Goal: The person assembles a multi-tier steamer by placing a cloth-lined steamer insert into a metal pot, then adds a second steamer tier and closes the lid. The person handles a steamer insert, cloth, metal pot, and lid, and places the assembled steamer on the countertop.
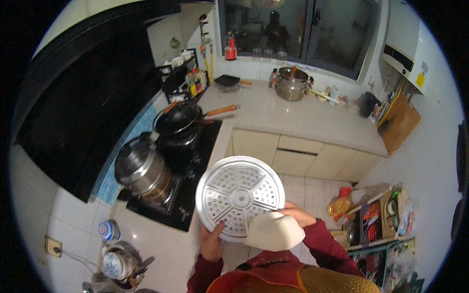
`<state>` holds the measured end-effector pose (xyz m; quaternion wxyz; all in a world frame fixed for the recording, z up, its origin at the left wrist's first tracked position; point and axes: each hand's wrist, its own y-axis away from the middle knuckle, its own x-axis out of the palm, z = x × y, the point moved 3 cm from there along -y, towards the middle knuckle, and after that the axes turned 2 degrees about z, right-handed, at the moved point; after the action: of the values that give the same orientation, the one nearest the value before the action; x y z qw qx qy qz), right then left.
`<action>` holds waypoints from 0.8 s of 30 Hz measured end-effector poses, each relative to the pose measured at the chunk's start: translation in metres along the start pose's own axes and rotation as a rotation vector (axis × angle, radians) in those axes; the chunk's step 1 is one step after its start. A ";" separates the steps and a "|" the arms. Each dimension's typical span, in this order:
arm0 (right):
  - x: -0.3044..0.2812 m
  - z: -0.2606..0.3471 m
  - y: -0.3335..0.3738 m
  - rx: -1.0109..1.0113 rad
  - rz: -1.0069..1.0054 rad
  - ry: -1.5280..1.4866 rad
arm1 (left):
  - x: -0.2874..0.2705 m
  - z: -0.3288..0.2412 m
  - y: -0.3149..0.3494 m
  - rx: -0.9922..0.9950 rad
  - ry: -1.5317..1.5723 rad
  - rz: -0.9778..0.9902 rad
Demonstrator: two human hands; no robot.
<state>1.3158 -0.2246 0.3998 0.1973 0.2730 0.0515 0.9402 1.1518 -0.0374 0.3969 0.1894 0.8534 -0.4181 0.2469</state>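
A round silver steamer tray [233,183], pierced with many holes in wedge-shaped sections, is held in front of my body. My left hand [211,242] grips its lower left rim, thumb on top. My right hand [299,215] is closed on a cream cloth [274,231] beside the tray's right rim. The cloth covers the tray's lower right part; my right fingertips are partly hidden. On the stove to the left stands a lidded metal steamer pot [142,168]. Behind it sits a black wok [178,118] with a lid and a wooden handle.
The black gas stove [183,215] is set in a pale counter [273,112] that runs under the window. A lidded steel pot [291,87] stands on the back counter. Bowls [117,263] are at the lower left. A shelf rack with bottles and food [373,224] is at the right.
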 end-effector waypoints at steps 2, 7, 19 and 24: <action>-0.067 0.029 0.021 -0.072 -0.116 -0.070 | 0.061 0.034 -0.056 -0.037 -0.068 0.169; -0.220 0.097 0.082 -0.344 -0.454 -0.169 | 0.232 0.126 -0.206 0.013 -0.214 0.439; -0.413 0.227 0.090 -0.524 -1.058 0.096 | 0.448 0.188 -0.665 0.582 -1.407 0.547; -0.463 0.276 0.040 -0.604 -1.296 0.166 | 0.542 0.212 -0.838 0.682 -1.689 0.505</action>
<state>1.8072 -0.4494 0.4132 0.7779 0.0488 -0.0441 0.6249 2.1707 -0.0012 0.4424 -0.4948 0.6436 -0.4946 -0.3102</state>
